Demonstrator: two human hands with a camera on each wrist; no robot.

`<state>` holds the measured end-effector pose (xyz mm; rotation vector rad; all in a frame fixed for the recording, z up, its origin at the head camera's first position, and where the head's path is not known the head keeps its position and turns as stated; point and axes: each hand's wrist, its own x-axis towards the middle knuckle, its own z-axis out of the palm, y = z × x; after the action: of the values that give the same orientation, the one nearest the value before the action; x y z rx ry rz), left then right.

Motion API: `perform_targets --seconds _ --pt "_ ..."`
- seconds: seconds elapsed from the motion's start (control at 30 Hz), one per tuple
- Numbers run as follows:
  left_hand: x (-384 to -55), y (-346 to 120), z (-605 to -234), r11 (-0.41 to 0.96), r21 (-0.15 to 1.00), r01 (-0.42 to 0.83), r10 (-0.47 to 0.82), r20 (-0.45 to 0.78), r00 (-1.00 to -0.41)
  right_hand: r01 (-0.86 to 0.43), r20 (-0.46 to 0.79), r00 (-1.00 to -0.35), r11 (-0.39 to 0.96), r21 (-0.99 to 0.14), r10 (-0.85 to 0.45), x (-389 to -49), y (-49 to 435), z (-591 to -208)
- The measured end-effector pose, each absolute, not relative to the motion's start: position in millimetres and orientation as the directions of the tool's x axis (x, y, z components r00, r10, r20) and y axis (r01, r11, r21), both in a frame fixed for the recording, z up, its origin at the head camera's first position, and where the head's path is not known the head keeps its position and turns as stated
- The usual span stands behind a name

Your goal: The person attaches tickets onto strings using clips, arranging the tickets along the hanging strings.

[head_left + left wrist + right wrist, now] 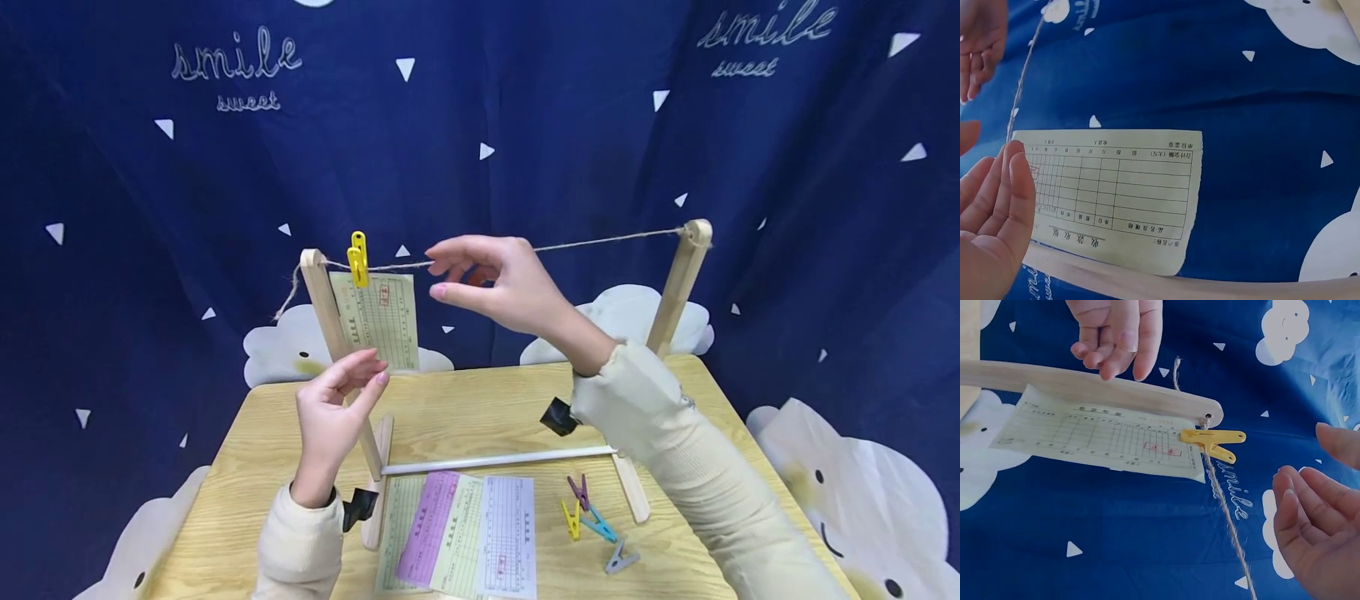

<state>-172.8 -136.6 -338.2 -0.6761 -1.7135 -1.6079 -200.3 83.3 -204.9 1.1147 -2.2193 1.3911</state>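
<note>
A pale green receipt slip (382, 325) hangs from the twine (607, 242) near the left post, pinned by a yellow clothespin (357, 265). To the right of the slip, my right hand (513, 283) is at twine height, fingers loosely bent and thumb apart, with nothing in it. My left hand (336, 417) is lower, in front of the left post and near the slip's bottom edge; its fingers are relaxed and hold nothing. The right wrist view shows the clothespin (1210, 439) gripping both the slip (1104, 434) and the twine, apart from both hands.
Wooden posts (678, 287) carry the twine, with a white rod (498, 461) joining their feet. On the table (285, 425), a purple slip (431, 529) overlaps green ones beside a white slip (510, 533). Several clothespins, including a grey one (621, 558), lie to the right. A blue curtain (555, 117) hangs behind.
</note>
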Motion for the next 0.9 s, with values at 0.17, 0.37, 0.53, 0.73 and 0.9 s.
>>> perform_targets --seconds 0.17,0.37,0.53,0.73,0.9 --pt "-172.4 -135.3 -340.8 0.099 0.621 0.778 -0.021 0.783 -0.622 -0.734 0.595 -0.661 0.229 -0.639 -0.458 -194.5 97.2 -215.1" --pt "-171.9 -130.7 -345.0 0.078 0.611 0.788 0.088 0.783 -0.616 -0.725 0.575 -0.668 0.243 -0.644 -0.472 -188.5 115.0 -231.3" --pt "-174.4 -125.5 -350.5 0.082 0.601 0.795 0.161 0.779 -0.606 -0.709 0.548 -0.689 0.283 -0.646 -0.475 -184.9 130.9 -245.6" --pt "-175.3 -119.0 -359.1 0.097 0.574 0.813 0.243 0.778 -0.579 -0.675 0.505 -0.720 0.310 -0.670 -0.475 -182.3 148.1 -266.1" --pt "-176.2 -115.7 -365.2 0.100 0.598 0.796 0.271 0.753 -0.600 -0.657 0.487 -0.737 0.329 -0.678 -0.469 -183.1 159.2 -281.2"
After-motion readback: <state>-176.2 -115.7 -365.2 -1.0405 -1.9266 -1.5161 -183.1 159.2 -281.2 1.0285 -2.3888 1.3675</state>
